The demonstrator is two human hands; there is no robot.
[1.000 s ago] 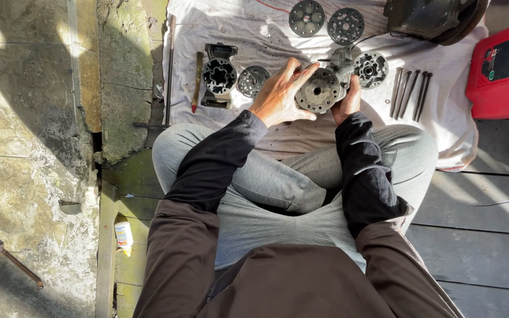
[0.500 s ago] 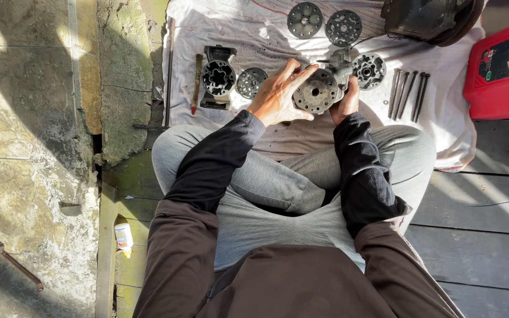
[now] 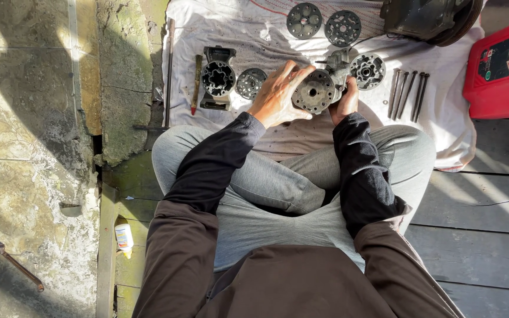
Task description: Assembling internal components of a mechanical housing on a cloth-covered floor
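I sit cross-legged over a white cloth covered with engine parts. Both hands hold a round grey metal housing with a ring of holes, just above the cloth. My left hand grips its left side with fingers spread over the rim. On the housing's right side, my right hand holds it from below. Beside my left hand lie a round disc and a dark cylinder block. A ported round part lies just right of the housing.
Two round plates lie at the cloth's far edge, near a dark bulky part. Several long bolts lie at right. A red container stands far right. A red-handled tool and a long rod lie at left.
My left hand's fingers have closed further over the housing's rim. The view has shifted slightly; the other parts on the cloth have not moved.
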